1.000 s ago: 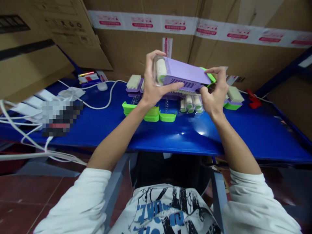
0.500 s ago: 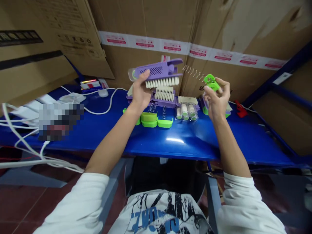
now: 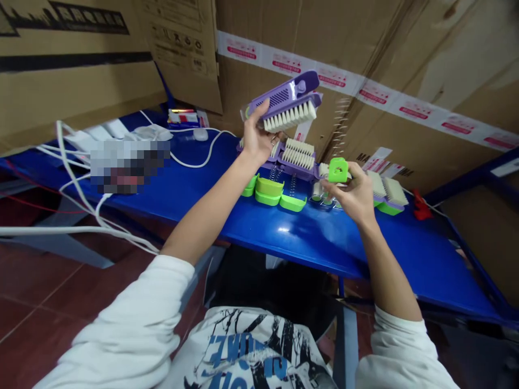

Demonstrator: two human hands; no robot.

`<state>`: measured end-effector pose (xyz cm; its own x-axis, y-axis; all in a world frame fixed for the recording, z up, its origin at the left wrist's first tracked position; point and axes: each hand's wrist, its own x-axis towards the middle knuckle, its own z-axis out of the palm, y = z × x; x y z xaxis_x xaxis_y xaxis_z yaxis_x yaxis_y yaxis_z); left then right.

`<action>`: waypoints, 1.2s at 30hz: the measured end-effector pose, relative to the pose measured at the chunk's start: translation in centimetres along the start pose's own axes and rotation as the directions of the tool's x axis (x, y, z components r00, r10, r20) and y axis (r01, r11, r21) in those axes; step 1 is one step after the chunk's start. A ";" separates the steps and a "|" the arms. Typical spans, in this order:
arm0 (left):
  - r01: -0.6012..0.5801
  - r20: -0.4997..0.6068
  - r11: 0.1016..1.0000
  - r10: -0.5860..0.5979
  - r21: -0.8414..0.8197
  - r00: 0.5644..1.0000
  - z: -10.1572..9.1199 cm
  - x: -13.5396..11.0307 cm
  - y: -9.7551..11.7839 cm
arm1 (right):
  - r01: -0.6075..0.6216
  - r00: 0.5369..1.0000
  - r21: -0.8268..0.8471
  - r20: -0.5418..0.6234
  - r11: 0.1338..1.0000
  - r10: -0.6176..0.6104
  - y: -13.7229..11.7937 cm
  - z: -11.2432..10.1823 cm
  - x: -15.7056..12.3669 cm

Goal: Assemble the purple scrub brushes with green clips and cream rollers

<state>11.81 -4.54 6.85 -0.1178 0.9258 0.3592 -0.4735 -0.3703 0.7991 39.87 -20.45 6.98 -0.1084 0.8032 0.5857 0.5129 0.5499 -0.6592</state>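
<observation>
My left hand (image 3: 258, 134) is closed round one end of a purple brush (image 3: 290, 100) with white bristles, lifted above the table and tilted up to the right. Pinched in the fingers of my right hand (image 3: 357, 193) is a green plastic cap (image 3: 338, 170), from which a thin metal spring (image 3: 341, 127) stands upward. The spring and the brush are apart. Below the hands, more purple brush parts (image 3: 298, 156) lie bristles up on the table. In front of them sit several green caps (image 3: 269, 192) with springs, and clear parts with white rollers (image 3: 317, 192).
White cables (image 3: 117, 229) and a power strip (image 3: 91, 142) spread over the left of the blue table (image 3: 203, 202). Cardboard (image 3: 259, 48) walls the back. At the right are green-and-white brushes (image 3: 392, 197) and a red object (image 3: 422, 205).
The view has swung to the right. My left hand has tilted the brush more steeply, and my right hand has turned the cap so its spring points up rather than toward the brush.
</observation>
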 end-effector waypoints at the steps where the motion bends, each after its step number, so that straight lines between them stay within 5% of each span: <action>1: 0.032 -0.002 0.998 -0.032 -0.062 0.999 0.1 -0.1 0.1 | 0.064 0.998 -0.097 -0.019 0.993 -0.066 -0.4 -0.2 -0.1; 5: 0.077 -0.016 0.993 -0.079 -0.092 0.997 0.6 -0.4 0.4 | 0.259 0.966 -0.337 0.087 0.905 -0.244 -1.0 -0.6 -0.3; 10: 0.045 0.050 0.999 -0.044 -0.018 0.998 0.8 -0.9 0.9 | 0.290 0.920 -0.379 0.365 0.879 -0.146 0.2 0.8 -0.9; 16: 0.028 0.072 1.000 -0.029 0.014 0.997 1.2 -1.8 1.7 | 0.236 0.930 -0.338 0.351 0.911 -0.111 0.3 2.5 -1.6; 28: 0.071 0.078 0.979 -0.056 -0.193 0.995 2.5 -3.3 2.6 | 0.205 0.919 -0.287 0.386 0.936 -0.083 -0.2 4.5 -2.7; 32: 0.056 0.097 0.997 -0.051 -0.054 0.994 2.3 -3.0 1.8 | 0.233 0.945 -0.357 0.301 0.905 -0.125 -0.9 4.2 -2.8; 36: 0.038 0.189 0.997 -0.024 -0.070 0.982 2.7 -3.4 1.4 | 0.216 0.972 -0.360 -0.010 0.907 -0.236 0.1 2.5 -1.7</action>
<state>13.93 -8.45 8.02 0.0607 0.9033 0.4247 -0.5376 -0.3289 0.7764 37.93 -21.17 4.79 -0.2175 0.6484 0.7295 0.7486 0.5905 -0.3016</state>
